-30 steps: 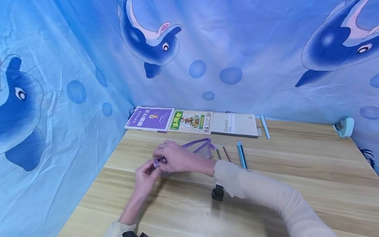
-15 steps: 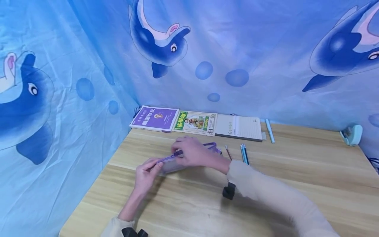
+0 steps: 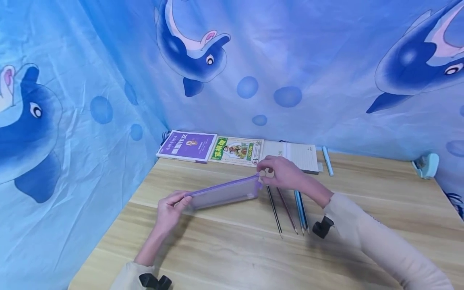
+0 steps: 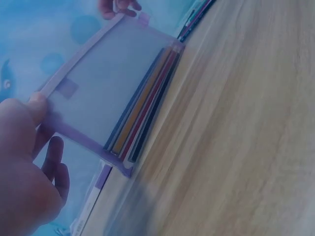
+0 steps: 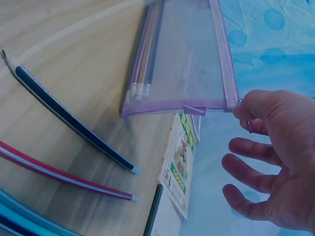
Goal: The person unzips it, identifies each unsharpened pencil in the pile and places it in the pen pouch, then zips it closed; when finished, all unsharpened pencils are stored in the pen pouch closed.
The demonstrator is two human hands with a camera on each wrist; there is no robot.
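A translucent pencil pouch (image 3: 224,194) with purple edging is held up slantwise just above the desk. My left hand (image 3: 169,210) pinches its upper left corner between thumb and fingers. At the opposite end of the zipper, my right hand (image 3: 284,173) pinches the zipper pull (image 5: 249,128) between thumb and index finger, its other fingers loosely bent. The zipper band (image 4: 81,54) runs straight and looks closed along its length. Several pencils (image 4: 142,108) lie inside along the pouch's bottom edge, their eraser ends toward my right hand.
Several loose pencils (image 3: 286,211) lie right of the pouch, below my right forearm. Along the back are a purple book (image 3: 188,146), a green-and-yellow book (image 3: 237,151), a notepad (image 3: 302,157), a light-blue pen (image 3: 328,161) and a pale-blue object (image 3: 427,166). A dolphin-printed cloth (image 3: 217,112) hangs behind.
My right hand has slid rightward along the zipper from the pouch's left end to its right end, and the gaping mouth has closed. My left hand keeps hold of the left corner.
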